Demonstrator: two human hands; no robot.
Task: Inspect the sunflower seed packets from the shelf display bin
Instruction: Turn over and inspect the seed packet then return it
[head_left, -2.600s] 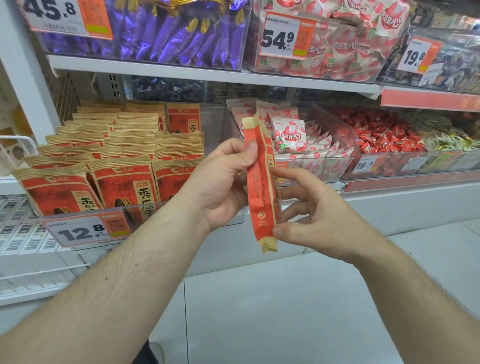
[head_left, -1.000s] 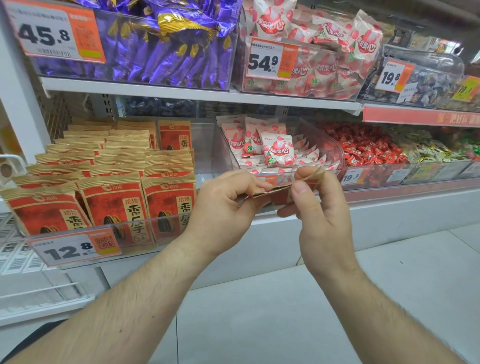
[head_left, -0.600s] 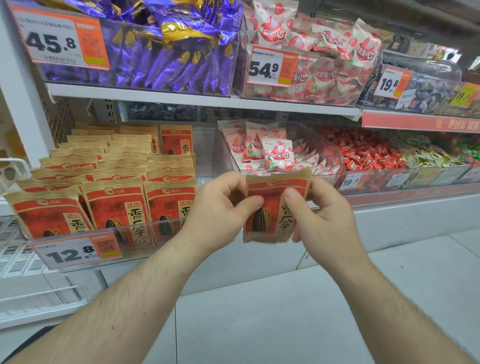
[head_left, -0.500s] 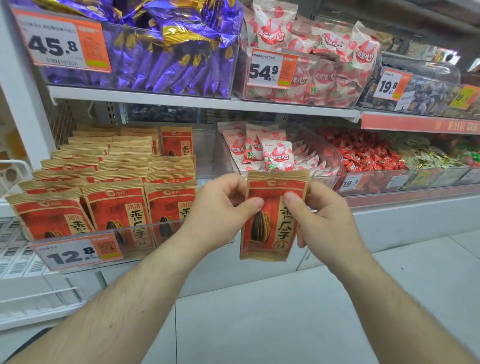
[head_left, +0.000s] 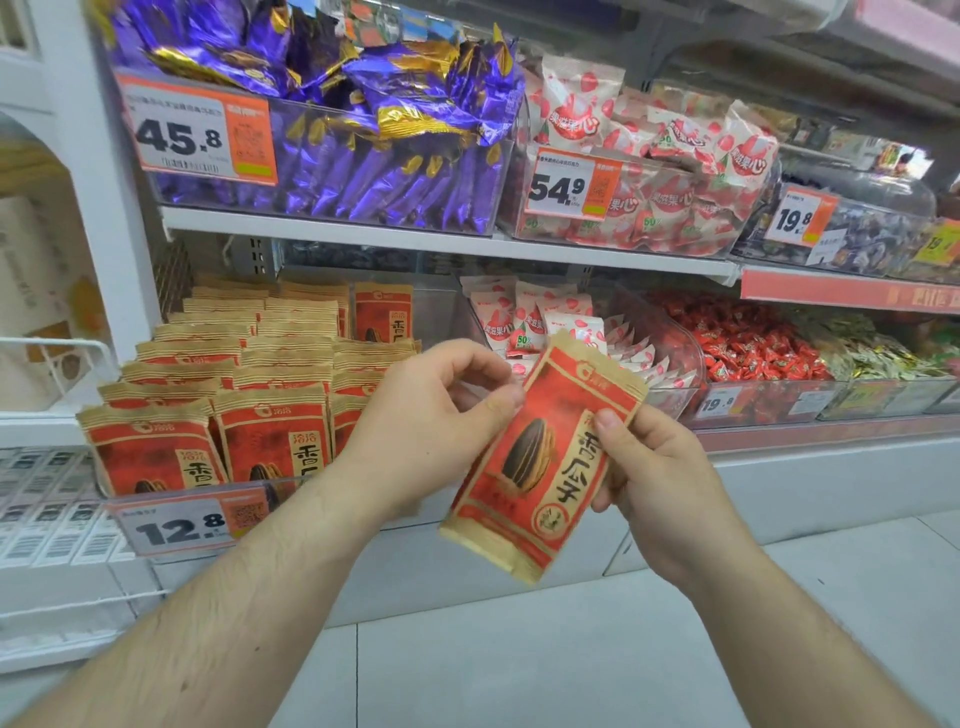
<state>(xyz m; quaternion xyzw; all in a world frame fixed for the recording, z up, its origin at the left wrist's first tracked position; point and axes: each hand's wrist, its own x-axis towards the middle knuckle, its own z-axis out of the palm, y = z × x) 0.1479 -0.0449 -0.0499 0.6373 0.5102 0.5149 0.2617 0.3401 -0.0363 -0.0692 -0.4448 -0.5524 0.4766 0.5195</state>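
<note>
I hold one red and tan sunflower seed packet (head_left: 540, 462) in front of the shelf, its printed front facing me and its top tilted to the right. My left hand (head_left: 431, 421) pinches its upper left edge with thumb and fingers. My right hand (head_left: 654, 478) grips its right edge, thumb on the front. The clear display bin (head_left: 171, 499) at lower left holds several rows of the same packets (head_left: 270, 441) standing upright behind a 12.8 price tag (head_left: 182, 525).
A bin of white and pink snack packs (head_left: 524, 322) sits behind the held packet. Red wrapped candies (head_left: 748, 353) lie to the right. The upper shelf holds purple wrappers (head_left: 363, 171) and more pink packs (head_left: 660, 192). Pale floor tiles (head_left: 519, 665) lie below.
The packet went from edge-on to flat, then front-facing upright. Now it is tilted clockwise and my hands have moved slightly right and lower on it.
</note>
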